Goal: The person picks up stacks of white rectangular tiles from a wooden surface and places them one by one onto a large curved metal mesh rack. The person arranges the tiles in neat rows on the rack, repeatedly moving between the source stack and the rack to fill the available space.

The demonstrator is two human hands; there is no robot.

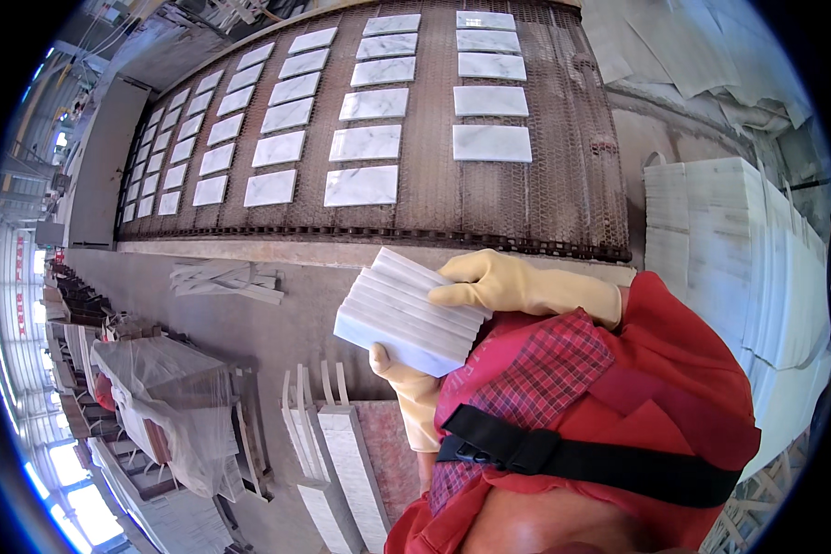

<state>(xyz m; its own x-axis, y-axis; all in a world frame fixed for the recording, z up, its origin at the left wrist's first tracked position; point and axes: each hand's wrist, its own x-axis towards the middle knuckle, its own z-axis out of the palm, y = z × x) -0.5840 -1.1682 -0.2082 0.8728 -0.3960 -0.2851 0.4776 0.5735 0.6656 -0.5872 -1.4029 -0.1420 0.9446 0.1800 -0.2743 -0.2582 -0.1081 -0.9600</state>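
Note:
Against the front of my red shirt I carry a stack of white marble tiles (406,309), pressed together face to face with their long edges showing. My right hand (489,282), in a cream rubber glove, closes over the stack's far right end with the thumb along the edges. My left hand (404,379), gloved alike, supports the near side; its thumb shows on the bottom tile, and its other fingers are hidden beneath. Just beyond the stack is a wide brown mesh conveyor (563,185), where similar grey-veined tiles (360,186) lie flat in rows.
Long white stone strips (351,462) stand at my near left. Thin offcuts (226,279) lie on the floor by the conveyor. A plastic-covered pallet load (171,397) is farther left. Large white slabs (711,240) are stacked on the right.

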